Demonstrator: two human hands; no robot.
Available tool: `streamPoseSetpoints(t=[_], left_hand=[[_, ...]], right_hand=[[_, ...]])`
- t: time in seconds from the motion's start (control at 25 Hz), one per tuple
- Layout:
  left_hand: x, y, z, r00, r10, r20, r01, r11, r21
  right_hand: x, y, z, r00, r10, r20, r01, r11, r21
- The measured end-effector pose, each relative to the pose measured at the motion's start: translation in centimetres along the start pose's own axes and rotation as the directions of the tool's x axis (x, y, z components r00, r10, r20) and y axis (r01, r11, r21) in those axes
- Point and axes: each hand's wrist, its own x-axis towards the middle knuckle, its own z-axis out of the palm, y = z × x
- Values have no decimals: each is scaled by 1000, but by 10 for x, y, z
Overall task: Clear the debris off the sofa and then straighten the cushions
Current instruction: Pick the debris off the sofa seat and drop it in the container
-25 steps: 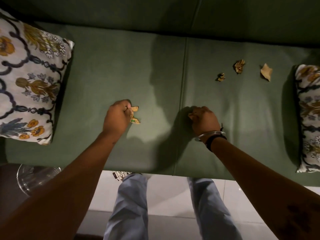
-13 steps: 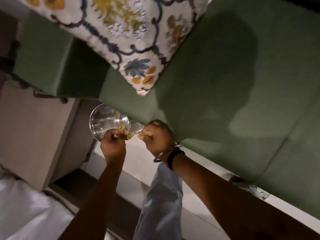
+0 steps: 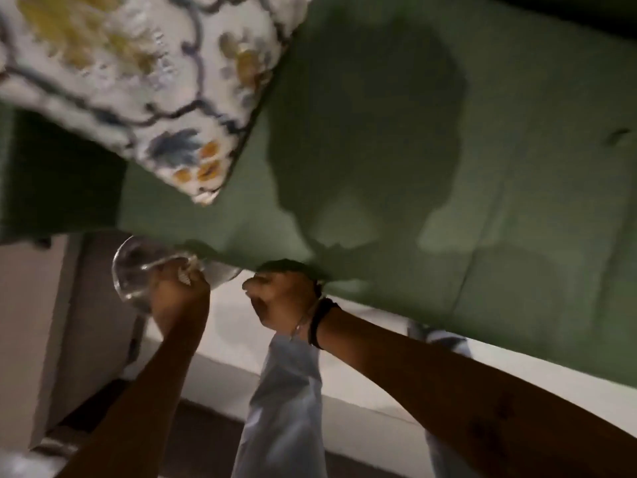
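Note:
The view is blurred. The green sofa seat (image 3: 379, 167) fills the upper right, and a white floral cushion (image 3: 138, 81) lies on its left end. A clear glass bowl (image 3: 129, 270) sits low by the sofa's front left corner. My left hand (image 3: 179, 294) is over the bowl with its fingers curled. A pale speck shows at its fingertips, but I cannot tell what it is. My right hand (image 3: 282, 298), with a dark band on its wrist, hangs just right of the bowl at the seat's front edge. Its fingers are closed and nothing shows in them. No debris is clearly visible on the seat.
A beige piece of furniture (image 3: 34, 322) stands left of the sofa, close to the bowl. My legs in light blue trousers (image 3: 282, 391) stand on pale floor tiles (image 3: 224, 326) in front of the seat. A small dark mark (image 3: 618, 134) shows on the seat at far right.
Both hands left the seat with scraps and moved to the bowl at the sofa's left corner. Since half a second ago the scraps are out of sight and my right hand has drawn slightly right.

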Motion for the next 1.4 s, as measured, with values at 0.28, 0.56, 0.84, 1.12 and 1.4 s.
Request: streamPoseSetpoints(t=[0.28,0.56,0.84,1.12,1.4], left_hand=[[-155,324,80,708,677,199,-558,709,-431],[-233,563,194,597,731,330,-630,682,-372],[-237,560,200,670,639,378,-480,762,-436],[-206,469,159,784,576,232,-396,751,-528],[-137,285,73,957,273,95,-148,745,-650]], right_hand=[[-203,223,-305,616,386,-687,-616,779,-115],[-297,376,-435,271,722,-637,-907,413,83],[-281,361,-419,380,677,-631,-571,708,415],[-217,361,-429,390,768,-508,-778,570,264],[-154,191,-292,503,624,-598,-552,764,333]])
